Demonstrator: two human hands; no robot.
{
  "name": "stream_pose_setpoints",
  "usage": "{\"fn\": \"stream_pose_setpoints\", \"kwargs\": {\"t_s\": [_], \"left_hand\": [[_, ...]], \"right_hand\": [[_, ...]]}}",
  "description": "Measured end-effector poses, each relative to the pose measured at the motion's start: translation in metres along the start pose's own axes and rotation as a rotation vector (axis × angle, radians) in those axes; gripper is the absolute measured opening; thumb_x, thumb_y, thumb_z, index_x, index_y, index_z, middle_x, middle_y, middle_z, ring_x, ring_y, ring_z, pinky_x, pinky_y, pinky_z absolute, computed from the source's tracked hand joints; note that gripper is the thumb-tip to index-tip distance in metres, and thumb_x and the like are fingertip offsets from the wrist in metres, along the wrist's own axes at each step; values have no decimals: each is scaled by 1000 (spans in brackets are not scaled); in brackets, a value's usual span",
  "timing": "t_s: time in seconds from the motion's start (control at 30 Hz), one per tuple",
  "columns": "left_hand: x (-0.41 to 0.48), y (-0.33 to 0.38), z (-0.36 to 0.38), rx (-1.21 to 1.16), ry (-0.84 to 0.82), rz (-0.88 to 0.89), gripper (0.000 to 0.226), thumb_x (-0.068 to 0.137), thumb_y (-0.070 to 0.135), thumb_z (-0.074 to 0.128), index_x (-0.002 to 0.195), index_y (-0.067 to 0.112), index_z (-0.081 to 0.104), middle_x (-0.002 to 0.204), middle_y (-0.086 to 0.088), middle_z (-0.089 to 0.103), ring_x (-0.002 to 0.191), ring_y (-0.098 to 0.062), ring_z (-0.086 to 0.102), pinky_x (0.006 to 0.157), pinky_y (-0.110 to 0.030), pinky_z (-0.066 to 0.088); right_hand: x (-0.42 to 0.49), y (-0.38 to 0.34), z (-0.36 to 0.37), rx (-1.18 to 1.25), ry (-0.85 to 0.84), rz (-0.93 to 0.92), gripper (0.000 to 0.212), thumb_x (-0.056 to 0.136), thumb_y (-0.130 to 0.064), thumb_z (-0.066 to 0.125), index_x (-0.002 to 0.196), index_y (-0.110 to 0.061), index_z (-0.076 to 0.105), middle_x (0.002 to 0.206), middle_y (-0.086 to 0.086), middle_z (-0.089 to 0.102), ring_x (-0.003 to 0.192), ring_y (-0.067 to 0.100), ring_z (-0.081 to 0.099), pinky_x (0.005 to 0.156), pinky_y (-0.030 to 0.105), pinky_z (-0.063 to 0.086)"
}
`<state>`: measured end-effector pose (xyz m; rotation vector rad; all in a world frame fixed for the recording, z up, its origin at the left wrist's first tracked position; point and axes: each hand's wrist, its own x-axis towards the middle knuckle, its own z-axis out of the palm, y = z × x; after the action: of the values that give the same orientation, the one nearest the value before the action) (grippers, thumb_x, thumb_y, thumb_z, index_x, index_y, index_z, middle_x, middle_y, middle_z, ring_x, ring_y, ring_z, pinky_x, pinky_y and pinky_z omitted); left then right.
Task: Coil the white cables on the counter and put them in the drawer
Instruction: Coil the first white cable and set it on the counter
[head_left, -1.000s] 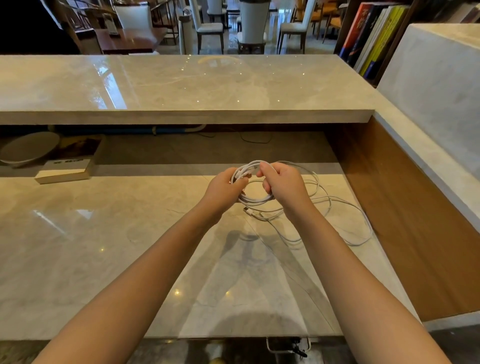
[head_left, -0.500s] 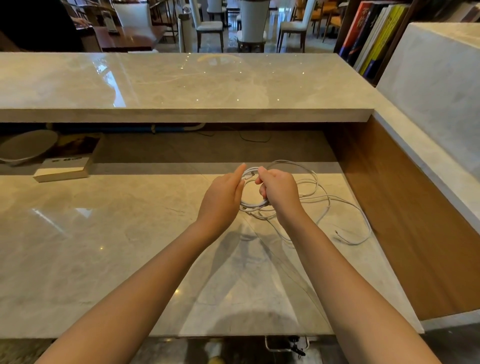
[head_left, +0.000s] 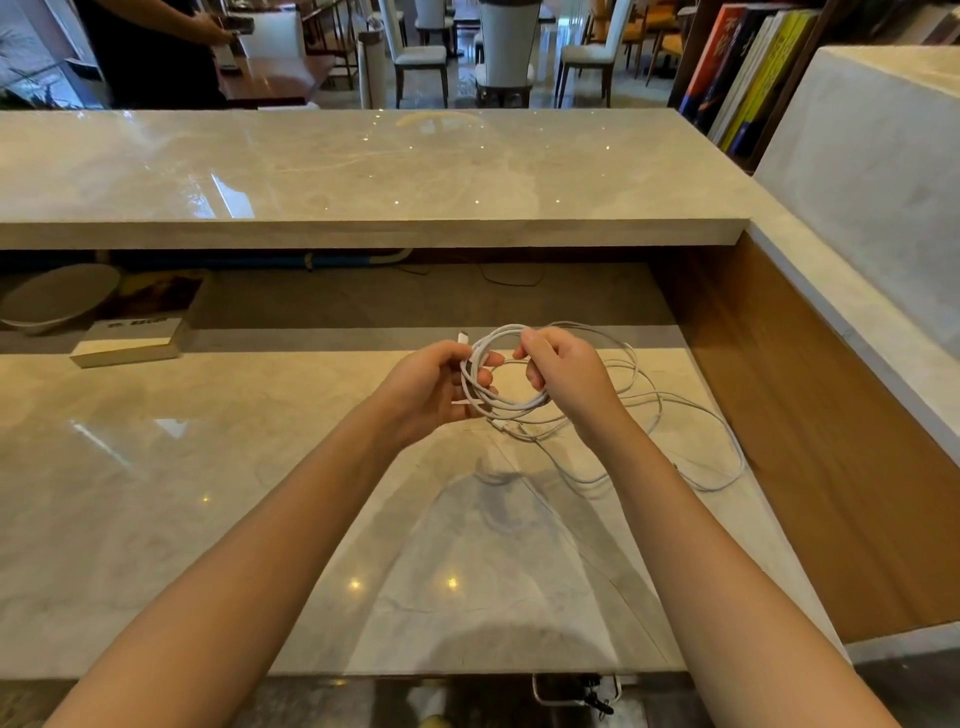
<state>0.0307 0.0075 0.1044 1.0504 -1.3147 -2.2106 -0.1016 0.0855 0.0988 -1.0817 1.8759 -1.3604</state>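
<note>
A white cable (head_left: 506, 402) is partly wound into a small coil that I hold above the lower marble counter (head_left: 208, 493). My left hand (head_left: 431, 387) grips the coil's left side, with a white plug end sticking up above the fingers. My right hand (head_left: 563, 371) pinches the top right of the coil. The loose rest of the cable (head_left: 691, 441) trails in wide loops over the counter to the right, toward the wooden side panel. No drawer shows in this view.
A raised marble ledge (head_left: 363, 171) runs across behind the counter. Under it at left lie a book (head_left: 130, 340) and a round plate (head_left: 57, 296). A wooden panel (head_left: 831, 441) bounds the right side. A person stands at a table far left; chairs and books lie beyond.
My hands have drawn slightly apart and the coil now shows as a clearer ring between them. The loose loops on the right have shifted a little.
</note>
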Motion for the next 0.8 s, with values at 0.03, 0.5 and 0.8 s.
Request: {"fn": "stream_pose_setpoints", "kwargs": {"t_s": [0.03,0.5,0.8], "left_hand": [[1,2,-1,21,-31,-16,39,98,22,31,94,4,65,68,-6,57,67,-17,56,73,-35,50],[8,-17,4,-567,-147,52,40,100,36,32,90,5,56,51,2,43,41,-6,36,47,-19,40],[22,-62,-33,-459,153,11,34,99,32,39,78,8,51,48,2,38,35,-6,27,36,-17,26]], "right_hand": [[1,-1,0,-31,3,-21,28,97,-29,42,87,-11,60,61,-1,52,55,10,44,53,26,37],[2,11,16,608,-75,92,21,98,-23,46,90,-10,60,53,-3,42,43,8,39,44,21,37],[0,45,58,587,-180,357,24,99,-20,41,87,-8,56,54,0,37,43,10,35,45,22,32]]}}
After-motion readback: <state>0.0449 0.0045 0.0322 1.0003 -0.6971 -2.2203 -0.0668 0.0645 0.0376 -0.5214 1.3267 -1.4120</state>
